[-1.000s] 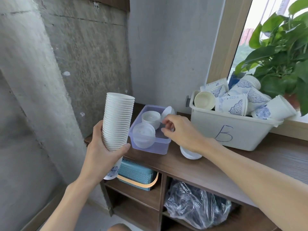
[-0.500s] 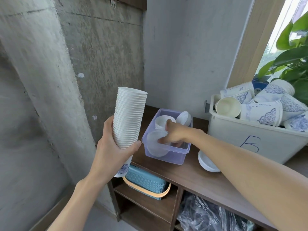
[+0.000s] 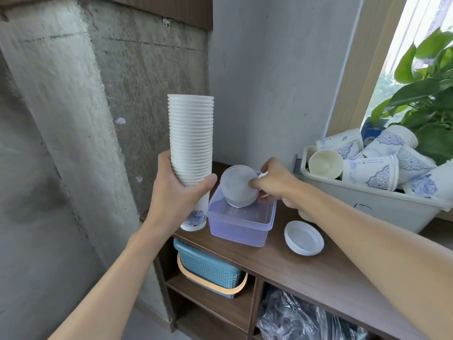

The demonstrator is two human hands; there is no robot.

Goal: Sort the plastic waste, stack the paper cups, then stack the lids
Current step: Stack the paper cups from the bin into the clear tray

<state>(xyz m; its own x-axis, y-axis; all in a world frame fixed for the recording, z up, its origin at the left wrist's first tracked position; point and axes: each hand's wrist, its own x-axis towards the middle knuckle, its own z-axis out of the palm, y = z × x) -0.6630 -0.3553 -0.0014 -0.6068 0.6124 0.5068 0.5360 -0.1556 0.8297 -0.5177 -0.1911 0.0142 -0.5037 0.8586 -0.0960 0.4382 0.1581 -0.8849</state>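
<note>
My left hand (image 3: 176,192) grips a tall stack of paper cups (image 3: 190,133) near its lower end, fingers curled round it, holding it upright at the left end of the surface (image 3: 318,271). Going by its height, a good share of the cup stacking looks done. It is not finished, though: the white bin (image 3: 362,212) at the far right holds a heap of loose cups (image 3: 370,171) lying on their sides, none of them nested.

My right hand (image 3: 277,184) pinches a translucent lid (image 3: 236,187) by its edge, tilted, just above the clear purple tub (image 3: 240,229) that sits beside the stack. Whether it is one lid or a few nested together I cannot tell. The tub's floor shows bare below it. A second lid (image 3: 304,238) lies alone on the surface to the right of the tub, near me, not stacked with anything.

So I judge the lid stage barely begun and overlapping with unfinished cups. How the plastic sorting stands I cannot judge from here.
</note>
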